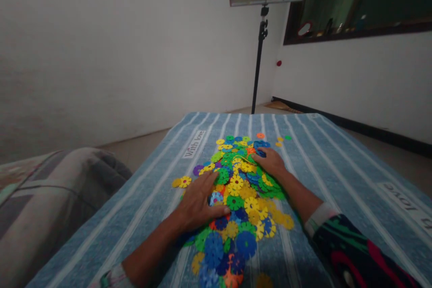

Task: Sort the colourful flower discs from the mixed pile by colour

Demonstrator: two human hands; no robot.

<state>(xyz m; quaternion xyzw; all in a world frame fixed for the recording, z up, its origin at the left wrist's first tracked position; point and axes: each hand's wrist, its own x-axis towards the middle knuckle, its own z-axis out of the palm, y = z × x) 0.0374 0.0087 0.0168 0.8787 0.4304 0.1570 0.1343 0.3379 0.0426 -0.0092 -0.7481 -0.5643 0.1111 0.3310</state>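
A long heap of plastic snowflake discs [236, 183] in yellow, green, blue, orange and purple runs down the middle of the cloth. My left hand [199, 200] rests on the heap's left side, fingers stretched forward and thumb apart, pointing across the discs. On the far right side, my right hand [272, 161] lies over the heap with its fingers reaching left onto green and blue discs; its fingertips are partly hard to make out. I see nothing gripped in either hand. Some discs under both palms are hidden.
A blue and white striped cloth [151, 198] covers the table. Loose discs lie around the heap, including a green disc [288, 137] at the far right. Beyond stands a light panel on a black stand [258, 67]. Draped fabric [67, 189] is at left; a window [357, 0] is at upper right.
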